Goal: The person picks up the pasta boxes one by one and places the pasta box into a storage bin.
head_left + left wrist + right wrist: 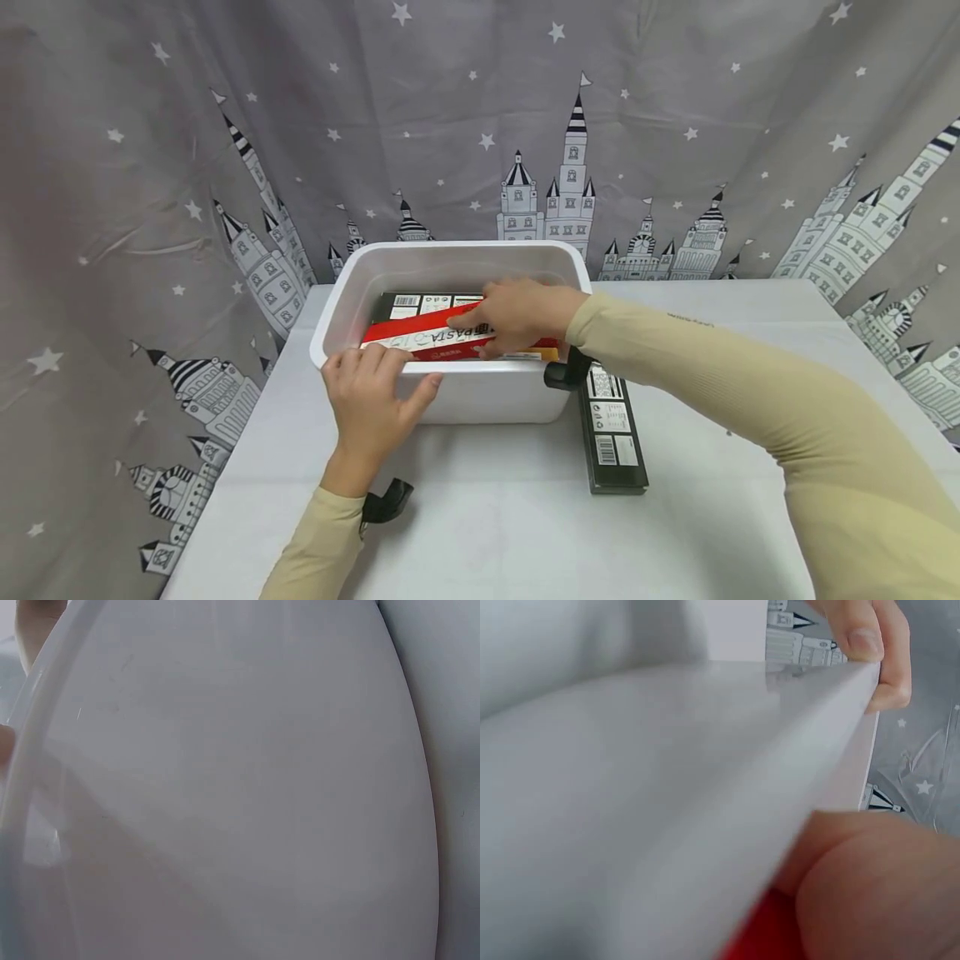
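Observation:
A white plastic bin (pixel 480 392) stands on the table. My left hand (pixel 367 400) grips its front rim near the left corner, fingers over the edge and thumb outside. In the right wrist view, that left hand (pixel 877 652) also shows on the rim. Inside the bin my right hand (pixel 517 312) holds a red and white pasta box (pixel 420 333) from above, fingers across its width. Beneath and behind this box lies a dark box with white labels (pixel 405 302). A yellow-orange edge (pixel 543 354) shows beside the pasta box. The left wrist view holds mostly the bin's outer wall (pixel 247 780).
Another dark box with white labels (pixel 617 442) lies on the white table (pixel 480 517), to the right of the bin and partly under my right forearm. A grey curtain (pixel 450 100) with stars and castles hangs behind the table.

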### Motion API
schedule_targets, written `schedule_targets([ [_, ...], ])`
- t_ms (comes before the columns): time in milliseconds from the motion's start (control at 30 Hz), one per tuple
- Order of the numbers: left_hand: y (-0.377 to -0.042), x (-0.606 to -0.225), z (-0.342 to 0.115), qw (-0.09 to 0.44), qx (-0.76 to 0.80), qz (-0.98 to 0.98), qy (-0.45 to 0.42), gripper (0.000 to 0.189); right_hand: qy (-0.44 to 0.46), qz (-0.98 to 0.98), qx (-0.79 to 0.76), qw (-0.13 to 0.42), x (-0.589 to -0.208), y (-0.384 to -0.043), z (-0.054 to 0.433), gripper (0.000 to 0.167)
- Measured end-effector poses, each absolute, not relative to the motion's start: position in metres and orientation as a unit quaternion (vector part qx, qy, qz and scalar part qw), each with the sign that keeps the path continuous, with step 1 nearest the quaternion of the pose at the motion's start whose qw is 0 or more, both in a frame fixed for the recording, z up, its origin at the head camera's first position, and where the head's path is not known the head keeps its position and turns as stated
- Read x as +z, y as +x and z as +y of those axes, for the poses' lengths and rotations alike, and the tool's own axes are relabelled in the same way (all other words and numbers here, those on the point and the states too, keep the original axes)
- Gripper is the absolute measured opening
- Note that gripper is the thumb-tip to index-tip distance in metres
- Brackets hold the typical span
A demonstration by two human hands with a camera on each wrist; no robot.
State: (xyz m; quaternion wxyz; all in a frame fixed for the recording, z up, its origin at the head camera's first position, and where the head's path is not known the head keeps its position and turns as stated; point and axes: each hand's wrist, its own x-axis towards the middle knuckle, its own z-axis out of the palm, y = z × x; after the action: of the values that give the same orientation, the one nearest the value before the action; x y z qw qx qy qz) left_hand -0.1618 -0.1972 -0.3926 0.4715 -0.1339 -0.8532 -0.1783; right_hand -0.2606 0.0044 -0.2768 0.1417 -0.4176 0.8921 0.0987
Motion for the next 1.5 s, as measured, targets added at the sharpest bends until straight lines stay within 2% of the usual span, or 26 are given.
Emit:
schedule_targets([
  [267,-0.163,-0.393,-0.195,0.467,-0.177,-0.856,-0.136,0.065,-0.392,0.902,0.077,0.166,-0.282,-0.264,0.009,0.066],
  [433,-0.162,-0.392,-0.196,0.478,-0.167,-0.851,-0.137,0.063,-0.393,0.901,0.073,0.169,-0.283,-0.264,0.006,0.067],
  [633,-0.16,-0.392,-0.197,0.466,-0.176,-0.858,-0.128,0.064,-0.391,0.901,0.088,0.169,-0.287,-0.261,0.004,0.063],
  [900,-0.162,-0.392,-0.195,0.482,-0.17,-0.848,-0.137,0.061,-0.395,0.907,0.104,0.105,-0.289,-0.259,0.006,0.06],
  [1333,-0.162,-0.392,-0.199,0.487,-0.174,-0.845,-0.137,0.061,-0.385,0.912,0.1,0.098,-0.283,-0.252,0.015,0.053],
  [1500,-0.162,-0.392,-0.197,0.472,-0.189,-0.851,-0.133,0.065,-0.379,0.921,0.057,0.068,-0.282,-0.249,0.043,0.054],
])
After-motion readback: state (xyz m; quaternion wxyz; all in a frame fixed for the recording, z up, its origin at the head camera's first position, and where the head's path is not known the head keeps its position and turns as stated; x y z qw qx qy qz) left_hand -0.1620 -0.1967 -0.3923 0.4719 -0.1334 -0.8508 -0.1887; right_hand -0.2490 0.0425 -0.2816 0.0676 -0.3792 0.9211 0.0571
